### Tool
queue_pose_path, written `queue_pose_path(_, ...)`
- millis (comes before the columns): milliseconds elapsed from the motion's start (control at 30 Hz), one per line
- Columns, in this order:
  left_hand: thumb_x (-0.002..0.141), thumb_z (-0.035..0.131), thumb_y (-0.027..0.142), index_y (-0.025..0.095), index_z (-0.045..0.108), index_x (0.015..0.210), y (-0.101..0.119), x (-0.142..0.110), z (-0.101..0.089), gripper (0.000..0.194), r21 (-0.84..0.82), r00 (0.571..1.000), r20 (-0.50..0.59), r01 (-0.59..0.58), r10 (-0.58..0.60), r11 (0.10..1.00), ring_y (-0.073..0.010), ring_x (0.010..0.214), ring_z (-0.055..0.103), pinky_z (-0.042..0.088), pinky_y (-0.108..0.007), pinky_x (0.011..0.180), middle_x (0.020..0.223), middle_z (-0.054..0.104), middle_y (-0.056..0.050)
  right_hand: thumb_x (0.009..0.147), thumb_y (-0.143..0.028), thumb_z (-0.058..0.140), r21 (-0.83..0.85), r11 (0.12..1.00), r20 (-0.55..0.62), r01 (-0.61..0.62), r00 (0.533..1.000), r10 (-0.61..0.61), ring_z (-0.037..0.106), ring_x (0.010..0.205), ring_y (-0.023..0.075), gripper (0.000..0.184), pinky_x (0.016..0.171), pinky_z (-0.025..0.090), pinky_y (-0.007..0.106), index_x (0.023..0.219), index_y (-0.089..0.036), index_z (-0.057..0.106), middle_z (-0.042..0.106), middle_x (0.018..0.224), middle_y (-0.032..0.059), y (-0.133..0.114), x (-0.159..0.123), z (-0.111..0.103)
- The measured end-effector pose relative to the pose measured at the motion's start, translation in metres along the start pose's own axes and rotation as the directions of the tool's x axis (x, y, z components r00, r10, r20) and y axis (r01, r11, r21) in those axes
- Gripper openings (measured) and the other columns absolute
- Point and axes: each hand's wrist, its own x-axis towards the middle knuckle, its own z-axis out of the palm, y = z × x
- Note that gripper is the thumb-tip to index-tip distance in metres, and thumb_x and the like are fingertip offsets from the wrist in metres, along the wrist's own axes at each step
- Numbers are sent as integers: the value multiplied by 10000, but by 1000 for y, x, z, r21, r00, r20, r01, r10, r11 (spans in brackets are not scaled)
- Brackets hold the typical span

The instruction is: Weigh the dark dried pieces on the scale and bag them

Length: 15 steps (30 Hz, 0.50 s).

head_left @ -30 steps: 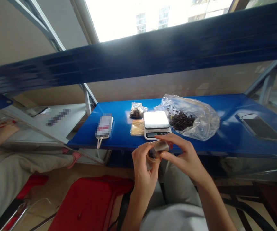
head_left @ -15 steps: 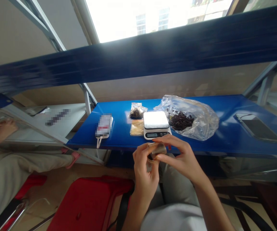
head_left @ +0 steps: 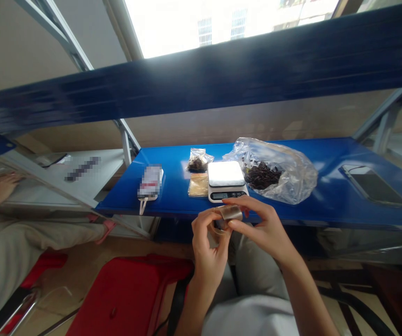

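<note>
The left hand [head_left: 208,240] and the right hand [head_left: 266,226] are close together, and each has its grip on the same small brown curled thing [head_left: 234,213]. The left fingers bend round one end. The right thumb and fingers pinch the other end. The thing is up in the air, by the middle of the worktop's near edge. I can't tell what it is.

On the blue worktop [head_left: 175,205], right by the hands, sits a white scale [head_left: 225,175]. Just left of it lies a flat tan pack [head_left: 198,185]. Behind that, closer to the far edge, is a little clear bag [head_left: 197,163] with dark bits inside. A big clear bag [head_left: 297,175] of dark pieces [head_left: 264,176] is on the scale's right. A phone [head_left: 374,184] lies near the right edge, and a blurry thing with a white strap [head_left: 151,182] lies near the left edge.
</note>
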Motion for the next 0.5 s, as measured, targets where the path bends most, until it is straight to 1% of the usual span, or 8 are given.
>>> queue_pose_path(100,783,618,142,213,514,1064,0,1,-1,308,30,999,-1,-34,34,999,-189,953,586,486,-315,802,1017,598,-81,722,-414,690,9,1000,-4,21,1000,-21,526,659,140,347,582,417,258,1022,-240,686,641,808,31,0,0,-1)
queue_pose_path(200,799,593,135,223,513,1131,1,3,-4,353,101,994,63,-100,94,990,-199,988,576,477,-321,821,1050,607,-88,715,-424,692,28,999,3,37,999,-37,525,643,139,344,577,421,263,1001,-234,693,635,780,30,0,1,0)
queue_pose_path(267,813,570,128,229,524,1140,2,5,-6,346,134,988,108,-127,113,983,-200,1001,570,469,-325,832,1064,609,-87,716,-422,691,42,998,6,47,999,-47,523,636,135,340,575,425,263,997,-230,692,633,779,31,1,1,1)
queue_pose_path(367,829,542,125,230,539,1120,3,6,-6,310,141,985,128,-136,118,981,-199,995,568,468,-323,822,1062,607,-86,712,-406,700,49,997,0,62,998,-62,523,644,134,337,577,430,262,994,-223,686,638,801,37,1,1,3)
queue_pose_path(500,835,542,144,226,540,1100,3,7,-4,278,150,987,129,-111,92,982,-195,989,567,465,-312,806,1045,611,-82,712,-389,705,27,998,1,59,998,-59,512,646,131,327,576,430,255,994,-224,683,631,790,31,1,1,3)
